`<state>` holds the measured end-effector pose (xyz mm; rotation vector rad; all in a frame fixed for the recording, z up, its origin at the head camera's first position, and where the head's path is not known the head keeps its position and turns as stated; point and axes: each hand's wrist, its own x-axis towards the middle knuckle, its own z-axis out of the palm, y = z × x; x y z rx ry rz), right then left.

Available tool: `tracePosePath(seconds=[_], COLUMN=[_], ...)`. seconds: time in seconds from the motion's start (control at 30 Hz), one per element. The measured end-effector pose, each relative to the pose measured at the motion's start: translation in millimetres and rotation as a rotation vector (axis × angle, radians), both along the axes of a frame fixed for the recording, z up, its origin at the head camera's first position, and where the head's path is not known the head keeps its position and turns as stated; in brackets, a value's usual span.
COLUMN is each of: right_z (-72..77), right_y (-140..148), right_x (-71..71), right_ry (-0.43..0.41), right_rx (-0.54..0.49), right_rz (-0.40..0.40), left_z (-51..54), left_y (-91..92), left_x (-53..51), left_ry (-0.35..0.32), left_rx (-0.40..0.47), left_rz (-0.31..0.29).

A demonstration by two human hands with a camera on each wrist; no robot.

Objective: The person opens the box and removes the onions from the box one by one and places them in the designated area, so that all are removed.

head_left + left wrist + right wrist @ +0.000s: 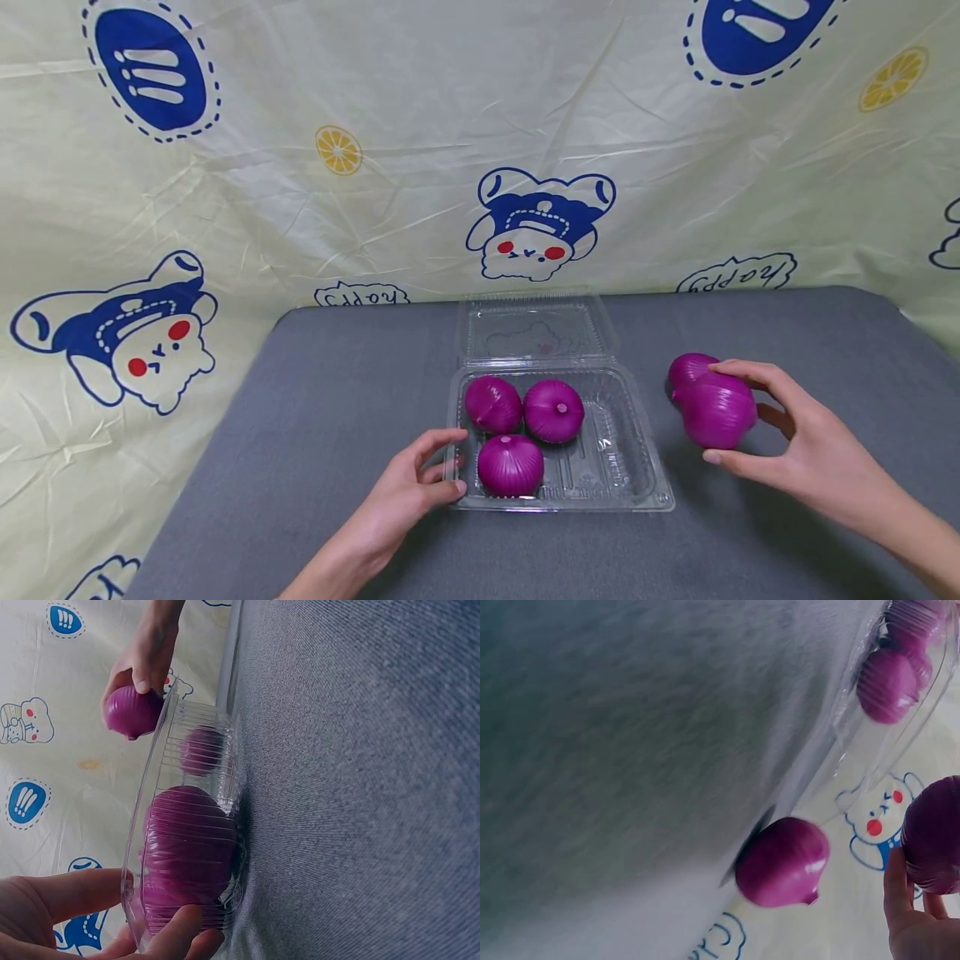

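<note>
The right hand (813, 442) is curling widely around an onion (722, 412), raised over the counter (337, 400), its nub and axis pointing left toward the clear container (562, 505). The left hand (408, 479) is gripping that container's left edge. Bare counter is separating onion and right rim.

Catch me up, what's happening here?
A person's right hand is holding a purple onion in the air, to the right of a clear plastic container. Their left hand grips the container's left side. The lid is open, folded back at the far side. Three onions sit inside, toward the left. One loose onion rests on the grey table, beyond the held one.
</note>
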<state>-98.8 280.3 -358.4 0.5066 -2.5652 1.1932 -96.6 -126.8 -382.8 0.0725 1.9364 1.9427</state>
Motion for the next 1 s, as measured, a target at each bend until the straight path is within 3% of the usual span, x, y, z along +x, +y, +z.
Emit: tracePosePath(seconds=[0.23,0.53,0.8,1.0], right_z=[-3.4,-10.1,-12.2,-11.3], right_y=[17.2,35.0,48.4,57.0], right_x=[-1.0,-6.3,-8.3,-9.7], right_ry=[0.027,0.028,0.039,0.067], right_rx=[0.007,0.088,0.099,0.235], right_rz=[-0.024,-0.08,-0.076,-0.098], left_z=[-0.4,0.4,0.3,-0.4], left_y=[-0.7,-0.8,-0.2,-0.2], left_x=[0.4,-0.4,-0.6,-0.7], left_ry=[0.004,-0.013,-0.013,-0.012], left_rx=[0.001,-0.006,-0.002,-0.005], left_rz=[-0.002,-0.001,-0.001,0.001])
